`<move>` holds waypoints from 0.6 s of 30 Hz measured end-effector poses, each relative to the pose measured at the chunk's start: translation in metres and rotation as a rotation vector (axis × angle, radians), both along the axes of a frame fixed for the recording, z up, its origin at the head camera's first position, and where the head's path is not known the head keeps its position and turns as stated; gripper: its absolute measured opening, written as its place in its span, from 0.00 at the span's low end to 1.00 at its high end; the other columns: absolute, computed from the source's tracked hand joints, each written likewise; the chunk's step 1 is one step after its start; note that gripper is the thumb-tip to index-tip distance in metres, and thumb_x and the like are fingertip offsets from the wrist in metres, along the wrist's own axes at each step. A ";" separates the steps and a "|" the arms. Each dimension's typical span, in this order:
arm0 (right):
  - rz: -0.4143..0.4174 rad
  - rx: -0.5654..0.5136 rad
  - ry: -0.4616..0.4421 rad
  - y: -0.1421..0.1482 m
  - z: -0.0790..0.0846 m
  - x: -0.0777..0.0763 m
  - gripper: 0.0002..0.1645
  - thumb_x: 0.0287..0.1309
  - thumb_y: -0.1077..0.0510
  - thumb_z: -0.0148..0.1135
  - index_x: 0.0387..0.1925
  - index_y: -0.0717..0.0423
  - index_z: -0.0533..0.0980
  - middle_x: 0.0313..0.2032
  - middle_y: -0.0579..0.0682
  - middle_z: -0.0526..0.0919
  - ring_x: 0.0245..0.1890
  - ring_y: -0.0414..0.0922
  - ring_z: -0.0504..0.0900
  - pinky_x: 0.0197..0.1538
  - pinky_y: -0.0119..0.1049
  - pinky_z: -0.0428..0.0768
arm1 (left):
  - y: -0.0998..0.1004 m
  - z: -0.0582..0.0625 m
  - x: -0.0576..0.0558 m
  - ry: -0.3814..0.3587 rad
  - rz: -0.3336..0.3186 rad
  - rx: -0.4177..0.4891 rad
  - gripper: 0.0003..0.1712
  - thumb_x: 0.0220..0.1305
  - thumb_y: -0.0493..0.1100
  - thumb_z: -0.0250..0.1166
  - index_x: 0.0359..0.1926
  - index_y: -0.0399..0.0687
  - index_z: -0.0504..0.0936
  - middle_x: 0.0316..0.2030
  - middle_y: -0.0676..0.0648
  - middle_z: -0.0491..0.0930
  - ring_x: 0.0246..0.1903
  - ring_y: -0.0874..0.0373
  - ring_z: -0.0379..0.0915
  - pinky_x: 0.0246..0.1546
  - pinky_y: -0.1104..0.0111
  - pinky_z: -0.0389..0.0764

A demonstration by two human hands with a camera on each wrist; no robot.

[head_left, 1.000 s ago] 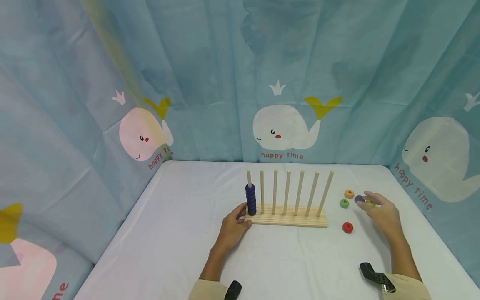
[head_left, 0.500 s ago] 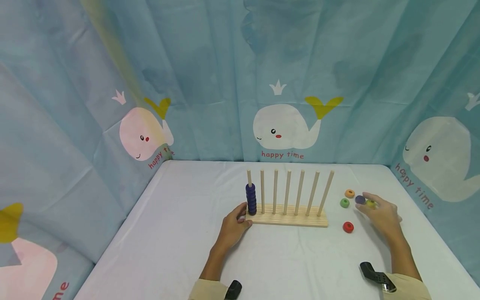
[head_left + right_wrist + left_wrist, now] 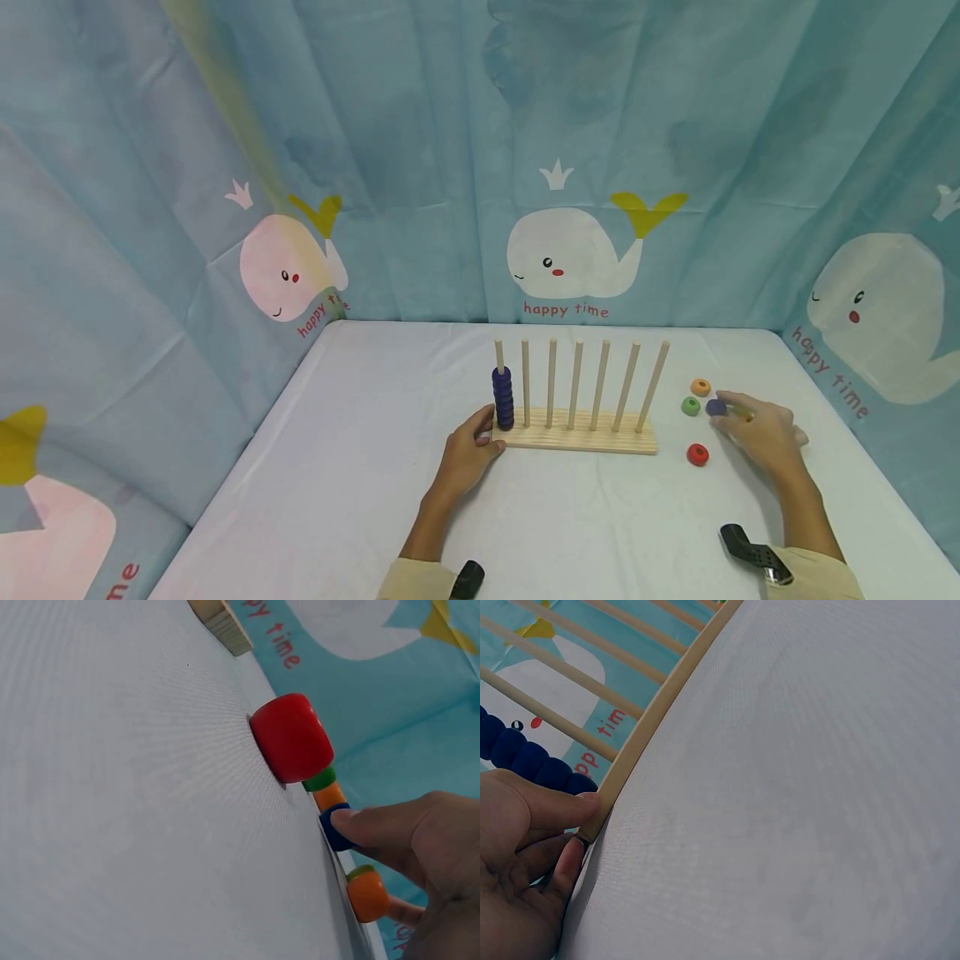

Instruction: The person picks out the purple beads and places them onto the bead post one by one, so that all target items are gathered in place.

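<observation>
My left hand (image 3: 463, 457) grips the left end of the wooden bead rack (image 3: 585, 442), thumb on the front corner. Seven-odd upright pegs would be too exact; several pegs rise from its base, and a stack of dark blue beads (image 3: 502, 398) fills most of the leftmost one. At the table's right, my right hand (image 3: 765, 433) pinches a loose blue bead (image 3: 716, 407) between thumb and index finger. In the right wrist view the thumb lies on that blue bead (image 3: 336, 831), low over the cloth. A yellow bead (image 3: 744, 412) is partly hidden under the hand.
Left of the right hand lie an orange bead (image 3: 701, 387) and a green bead (image 3: 691, 407); a red bead (image 3: 697, 454) sits nearer. Another orange bead (image 3: 367, 897) shows by the little finger in the right wrist view. A whale-print curtain (image 3: 420, 167) backs the white table.
The blue bead has shifted slightly left and nearer, with the right thumb and index finger closing on it. The left hand and the rack have stayed in place.
</observation>
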State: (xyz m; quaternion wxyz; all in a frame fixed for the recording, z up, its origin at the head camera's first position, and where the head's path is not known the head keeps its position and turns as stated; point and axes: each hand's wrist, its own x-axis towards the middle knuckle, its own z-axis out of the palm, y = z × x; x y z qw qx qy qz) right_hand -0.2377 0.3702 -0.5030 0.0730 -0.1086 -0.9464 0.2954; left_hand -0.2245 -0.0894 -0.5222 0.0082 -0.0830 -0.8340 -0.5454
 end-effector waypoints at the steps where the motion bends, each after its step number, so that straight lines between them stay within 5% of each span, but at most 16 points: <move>1: 0.003 0.002 0.005 0.000 0.000 0.000 0.31 0.60 0.52 0.65 0.63 0.57 0.72 0.62 0.73 0.66 0.61 0.76 0.52 0.51 0.75 0.47 | 0.000 0.000 0.000 0.002 0.000 0.000 0.36 0.62 0.37 0.66 0.71 0.49 0.65 0.59 0.45 0.75 0.57 0.57 0.73 0.56 0.66 0.75; 6: 0.018 0.013 0.034 -0.002 0.001 0.003 0.27 0.60 0.55 0.66 0.59 0.59 0.75 0.59 0.74 0.69 0.60 0.77 0.52 0.54 0.80 0.39 | 0.000 0.000 0.001 -0.004 0.003 -0.001 0.36 0.63 0.38 0.66 0.71 0.49 0.65 0.60 0.46 0.75 0.57 0.57 0.73 0.56 0.64 0.75; 18: 0.010 0.031 0.033 -0.002 -0.001 0.002 0.27 0.59 0.52 0.67 0.57 0.59 0.76 0.58 0.74 0.70 0.57 0.76 0.55 0.52 0.78 0.44 | 0.000 -0.001 0.000 -0.008 0.012 -0.008 0.36 0.62 0.38 0.66 0.70 0.50 0.66 0.59 0.47 0.76 0.56 0.57 0.73 0.55 0.65 0.76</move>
